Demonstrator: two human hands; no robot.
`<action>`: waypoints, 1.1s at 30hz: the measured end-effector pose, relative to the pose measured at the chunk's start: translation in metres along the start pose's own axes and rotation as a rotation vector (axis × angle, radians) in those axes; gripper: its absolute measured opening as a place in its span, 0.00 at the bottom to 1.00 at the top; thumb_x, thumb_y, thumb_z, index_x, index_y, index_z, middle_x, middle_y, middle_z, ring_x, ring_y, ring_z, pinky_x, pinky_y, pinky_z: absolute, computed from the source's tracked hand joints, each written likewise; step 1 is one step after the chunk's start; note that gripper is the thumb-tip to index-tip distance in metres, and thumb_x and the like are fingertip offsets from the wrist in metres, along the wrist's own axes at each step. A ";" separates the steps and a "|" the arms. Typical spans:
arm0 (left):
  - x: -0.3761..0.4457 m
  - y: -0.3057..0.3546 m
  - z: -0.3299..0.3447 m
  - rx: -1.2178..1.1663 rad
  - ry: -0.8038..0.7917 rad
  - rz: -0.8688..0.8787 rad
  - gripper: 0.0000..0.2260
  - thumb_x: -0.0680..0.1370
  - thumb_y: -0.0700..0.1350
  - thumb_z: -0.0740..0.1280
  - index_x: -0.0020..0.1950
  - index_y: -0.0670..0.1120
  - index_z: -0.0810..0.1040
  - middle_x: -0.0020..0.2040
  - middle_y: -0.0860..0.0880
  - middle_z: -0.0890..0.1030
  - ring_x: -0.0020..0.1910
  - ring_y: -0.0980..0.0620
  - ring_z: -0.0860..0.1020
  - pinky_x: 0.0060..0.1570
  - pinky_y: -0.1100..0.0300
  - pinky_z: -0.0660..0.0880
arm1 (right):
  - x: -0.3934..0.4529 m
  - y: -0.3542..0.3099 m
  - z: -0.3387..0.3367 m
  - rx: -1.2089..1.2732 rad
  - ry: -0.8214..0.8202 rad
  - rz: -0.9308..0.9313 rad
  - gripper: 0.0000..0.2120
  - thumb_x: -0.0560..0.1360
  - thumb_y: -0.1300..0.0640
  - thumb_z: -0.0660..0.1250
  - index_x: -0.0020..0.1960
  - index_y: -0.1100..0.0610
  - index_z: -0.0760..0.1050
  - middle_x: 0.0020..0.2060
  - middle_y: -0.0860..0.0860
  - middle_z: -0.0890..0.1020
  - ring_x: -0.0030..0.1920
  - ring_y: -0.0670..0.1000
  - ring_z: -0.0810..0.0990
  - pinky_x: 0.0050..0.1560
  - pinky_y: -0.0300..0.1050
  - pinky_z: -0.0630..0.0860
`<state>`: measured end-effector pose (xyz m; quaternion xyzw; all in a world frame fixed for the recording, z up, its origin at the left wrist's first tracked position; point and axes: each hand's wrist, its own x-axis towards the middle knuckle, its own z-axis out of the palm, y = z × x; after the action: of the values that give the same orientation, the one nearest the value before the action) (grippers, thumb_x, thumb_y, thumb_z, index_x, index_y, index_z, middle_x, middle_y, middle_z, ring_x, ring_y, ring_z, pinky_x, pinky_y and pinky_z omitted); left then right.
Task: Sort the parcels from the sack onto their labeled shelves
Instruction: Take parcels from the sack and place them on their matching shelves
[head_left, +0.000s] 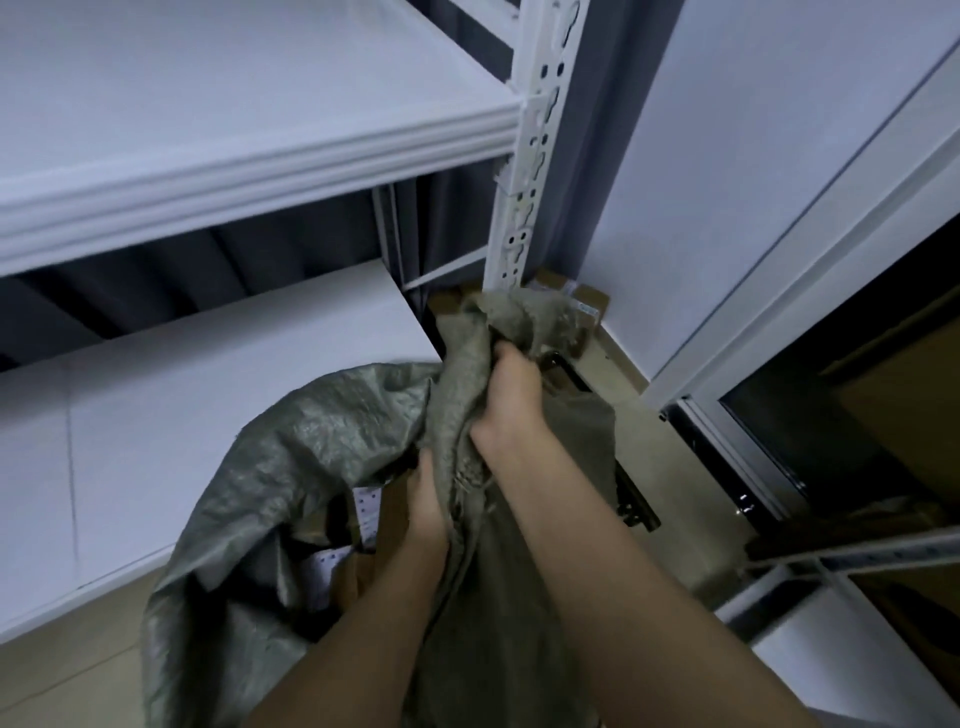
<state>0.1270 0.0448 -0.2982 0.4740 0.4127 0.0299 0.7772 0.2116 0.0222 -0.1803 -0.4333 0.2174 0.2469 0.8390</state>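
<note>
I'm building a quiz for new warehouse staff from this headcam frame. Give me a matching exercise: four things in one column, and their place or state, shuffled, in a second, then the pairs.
Things
1. right hand
2. left hand
3. sack
4. cardboard box

Place or state
A. on the floor behind the sack, beside the shelf post
B. grips the bunched upper edge of the sack
C. open on the floor in front of the white shelves, parcels showing inside
D. reaches into the sack's mouth, fingers hidden

Pairs: 1-B, 2-D, 3-C, 4-A
</note>
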 end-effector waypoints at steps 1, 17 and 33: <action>0.000 0.011 -0.001 -0.088 0.094 0.034 0.17 0.83 0.54 0.54 0.56 0.45 0.78 0.54 0.47 0.79 0.59 0.44 0.76 0.61 0.52 0.72 | 0.002 -0.002 0.009 0.004 -0.041 0.006 0.16 0.80 0.59 0.57 0.64 0.62 0.75 0.54 0.60 0.78 0.53 0.60 0.77 0.50 0.49 0.77; -0.046 -0.070 0.003 1.673 -0.498 1.222 0.49 0.68 0.63 0.68 0.78 0.51 0.41 0.66 0.44 0.67 0.50 0.45 0.77 0.51 0.53 0.73 | 0.026 -0.078 -0.140 0.252 0.233 -0.302 0.16 0.78 0.52 0.58 0.35 0.54 0.76 0.26 0.48 0.78 0.28 0.46 0.78 0.30 0.32 0.74; -0.054 -0.120 0.037 1.671 -1.308 1.026 0.31 0.82 0.54 0.54 0.77 0.56 0.38 0.74 0.47 0.63 0.51 0.42 0.73 0.51 0.51 0.70 | 0.015 -0.084 -0.315 -0.582 0.547 -0.179 0.33 0.74 0.65 0.69 0.75 0.55 0.57 0.66 0.60 0.72 0.63 0.62 0.74 0.59 0.54 0.73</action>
<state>0.0753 -0.0712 -0.3489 0.8716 -0.4121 -0.1893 0.1860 0.2268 -0.2800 -0.3040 -0.7196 0.3150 0.0999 0.6107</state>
